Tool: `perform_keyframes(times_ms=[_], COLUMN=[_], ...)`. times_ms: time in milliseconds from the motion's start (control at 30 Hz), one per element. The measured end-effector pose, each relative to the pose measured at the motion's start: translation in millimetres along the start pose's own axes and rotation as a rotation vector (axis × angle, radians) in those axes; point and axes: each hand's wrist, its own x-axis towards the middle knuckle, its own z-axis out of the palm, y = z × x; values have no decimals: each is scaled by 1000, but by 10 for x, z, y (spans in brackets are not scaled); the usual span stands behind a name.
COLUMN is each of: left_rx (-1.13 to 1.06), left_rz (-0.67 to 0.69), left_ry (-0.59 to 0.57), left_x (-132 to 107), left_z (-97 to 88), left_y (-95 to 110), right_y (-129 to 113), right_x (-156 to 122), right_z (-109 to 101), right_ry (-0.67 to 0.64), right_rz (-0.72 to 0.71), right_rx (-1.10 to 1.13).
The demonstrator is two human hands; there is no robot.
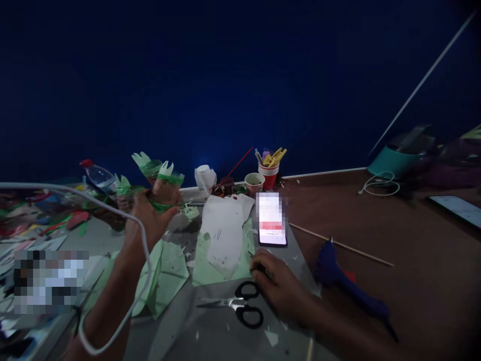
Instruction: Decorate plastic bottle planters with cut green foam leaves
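My left hand (148, 218) is raised over the table and closed around a small brown craft piece (168, 189) wrapped in green paper with white-green leaf tips. A white cable (145, 260) loops over that forearm. My right hand (276, 283) rests low on the grey mat, fingers curled at the edge of a green paper sheet (205, 273); what they pinch, if anything, I cannot make out. Black-handled scissors (240, 303) lie just left of it. A lit phone (271, 223) lies just beyond it.
A white paper cut-out (223, 233) lies on the green sheet. A blue glue gun (340, 278) and a thin wooden stick (341, 244) lie to the right. A red cup of tools (269, 173), a paper cup (254, 183), a water bottle (98, 176) and paper scraps (45, 220) line the back and left.
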Motion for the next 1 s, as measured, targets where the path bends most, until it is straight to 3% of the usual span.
perform_keyframes(times_ms=[67,233,367,467,633,833,1000], left_rx=[-73,-547,-987,-1215,-1173,-1460,-1385], left_rz=[-128,112,27,10,-110,-225,-114], left_ry=[-72,-364,-597,-729,-668,-640,-636], left_x=[-98,-548,-891,-1010,-1025,-1071,-1132], left_z=[76,382,498,571,762,826,801], left_y=[76,379,648,730,651,636,637], right_y=[-9,-21,-15,-33,-95,-100,-87], right_x=[8,38,45,31,-20,-30,-7], right_z=[-17,-100,-156,-175,-183,-161,-134], right_ry=[42,81,69,81,77,49,100], right_rz=[-22,-33,-44,-38,-99,-109,-127], right_rx=[53,222,342,322,234,202,209])
